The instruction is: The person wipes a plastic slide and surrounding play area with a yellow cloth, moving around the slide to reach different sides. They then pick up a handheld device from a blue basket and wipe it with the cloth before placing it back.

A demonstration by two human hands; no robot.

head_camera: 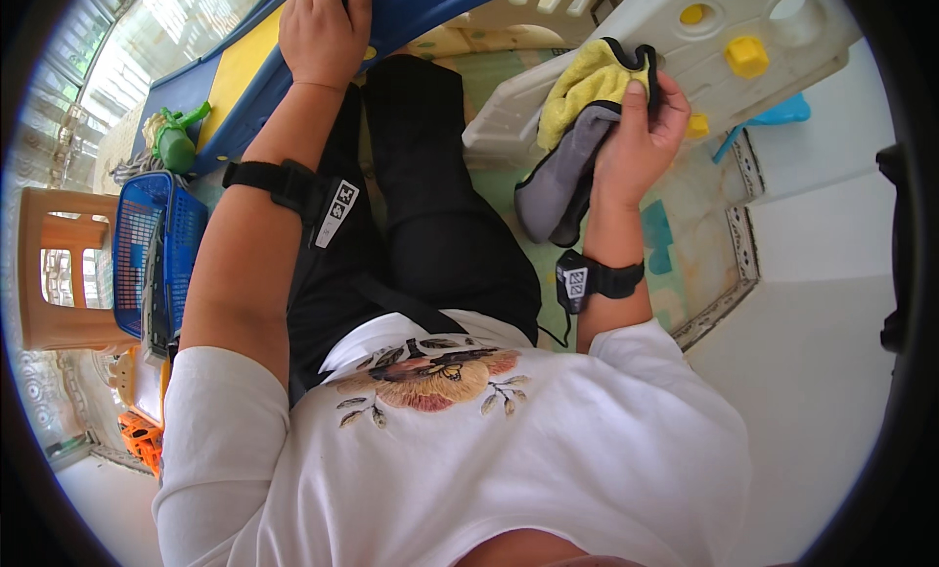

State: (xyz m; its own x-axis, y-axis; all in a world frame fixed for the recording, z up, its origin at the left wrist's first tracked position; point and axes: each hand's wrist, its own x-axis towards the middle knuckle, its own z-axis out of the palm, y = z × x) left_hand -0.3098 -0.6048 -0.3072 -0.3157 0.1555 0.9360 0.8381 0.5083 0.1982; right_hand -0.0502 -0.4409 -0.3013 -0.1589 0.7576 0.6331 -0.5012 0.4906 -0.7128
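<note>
My right hand (pixel 645 134) pinches a microfiber cloth (pixel 579 119), yellow on one face and grey on the other, with black edging. The cloth hangs in folds against a light-grey plastic climbing panel (pixel 506 119) with round holes and yellow knobs (pixel 747 56). My left hand (pixel 323 35) lies back up on the blue plastic side of a children's slide (pixel 433 9). Its fingertips run out of the picture at the top, so their grip is hidden.
On my left are a blue plastic basket (pixel 192 233), a tan plastic stool (pixel 66 325), a green toy (pixel 176 145) and an orange toy (pixel 141 436). A patterned mat (pixel 491 189) lies below. A blue plastic item (pixel 777 114) is by the white wall (pixel 814 237).
</note>
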